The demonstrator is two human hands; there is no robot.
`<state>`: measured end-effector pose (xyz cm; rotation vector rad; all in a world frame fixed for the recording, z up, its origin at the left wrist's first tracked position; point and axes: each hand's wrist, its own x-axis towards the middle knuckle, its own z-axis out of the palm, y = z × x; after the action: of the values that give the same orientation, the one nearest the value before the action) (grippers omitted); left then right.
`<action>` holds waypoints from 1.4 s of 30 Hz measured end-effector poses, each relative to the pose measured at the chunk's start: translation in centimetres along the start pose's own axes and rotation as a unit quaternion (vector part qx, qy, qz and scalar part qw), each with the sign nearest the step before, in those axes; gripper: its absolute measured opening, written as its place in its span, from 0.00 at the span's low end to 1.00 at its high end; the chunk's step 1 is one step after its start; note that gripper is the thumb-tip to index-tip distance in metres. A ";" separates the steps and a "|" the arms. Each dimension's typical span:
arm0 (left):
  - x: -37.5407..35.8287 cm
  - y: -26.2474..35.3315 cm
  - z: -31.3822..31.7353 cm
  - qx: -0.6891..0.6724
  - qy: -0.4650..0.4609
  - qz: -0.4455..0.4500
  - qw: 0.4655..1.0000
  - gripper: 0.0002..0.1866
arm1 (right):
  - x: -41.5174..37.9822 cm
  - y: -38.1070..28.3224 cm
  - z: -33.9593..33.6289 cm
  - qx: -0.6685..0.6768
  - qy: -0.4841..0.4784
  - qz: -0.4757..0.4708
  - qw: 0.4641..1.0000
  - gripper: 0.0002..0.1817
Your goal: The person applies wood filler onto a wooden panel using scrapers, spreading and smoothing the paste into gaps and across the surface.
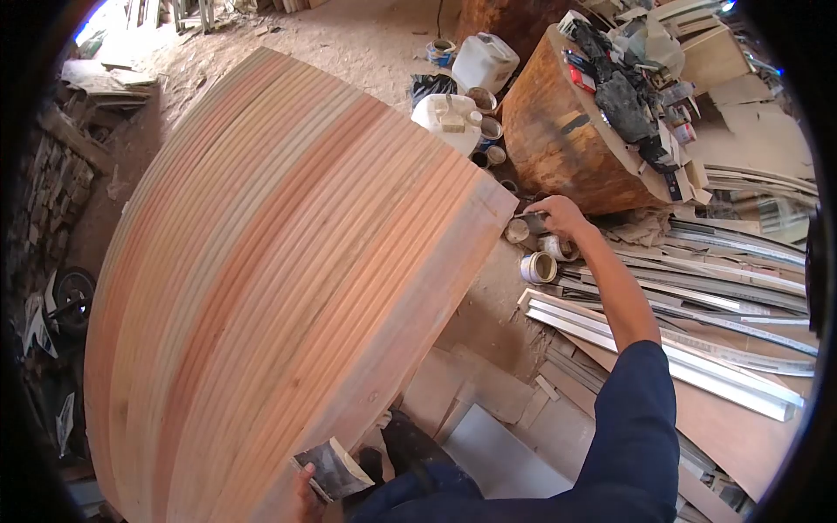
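Right hand (pixel 558 216) reaches to tins (pixel 539 267) on floor, pinching small tool | left hand (pixel 307 488) grips scraper (pixel 334 468) at panel (pixel 279 288) edge | risk: panel unsteadied, could tip; tins may spill.

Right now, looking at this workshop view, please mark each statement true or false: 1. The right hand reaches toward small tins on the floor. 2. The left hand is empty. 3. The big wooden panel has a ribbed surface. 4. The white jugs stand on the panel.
1. True. The right hand is stretched out to the tins on the floor, with a small tool in its fingers.
2. False. The left hand holds a flat scraper at the panel's lower edge.
3. True. The panel shows long parallel ridges.
4. False. The jugs stand on the floor beyond the panel, apart from it.
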<state>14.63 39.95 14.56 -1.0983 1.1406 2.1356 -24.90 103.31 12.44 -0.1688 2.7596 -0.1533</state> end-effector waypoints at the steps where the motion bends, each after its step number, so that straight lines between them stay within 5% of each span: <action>1: 0.0 0.1 0.1 -0.006 -0.006 0.004 1.000 0.31 | -0.6 -2.0 -1.3 0.028 0.022 0.042 0.998 0.26; 5: -0.4 0.6 1.4 -0.033 0.031 0.016 0.999 0.27 | 1.4 -5.3 -0.8 0.037 0.113 0.095 0.988 0.19; 8: -1.0 0.8 1.3 -0.023 0.062 0.033 0.997 0.28 | 2.2 -6.0 1.7 0.011 0.103 0.145 0.984 0.23; 27: -4.4 -2.2 -4.0 -0.006 -0.025 0.009 1.000 0.23 | -12.3 -25.7 10.6 0.064 0.077 0.010 0.995 0.22; 35: -7.2 -6.7 -13.3 -0.022 -0.057 -0.022 0.998 0.21 | -18.7 -37.3 14.8 0.059 0.009 -0.010 0.998 0.25; 42: -10.8 -7.6 -19.4 -0.006 -0.053 0.005 0.999 0.22 | -24.4 -46.8 18.8 0.089 0.072 -0.084 0.990 0.21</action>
<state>34.32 27.30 13.55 -0.9749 1.0878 2.1834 9.17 58.87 9.79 -0.3554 2.8536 -0.4722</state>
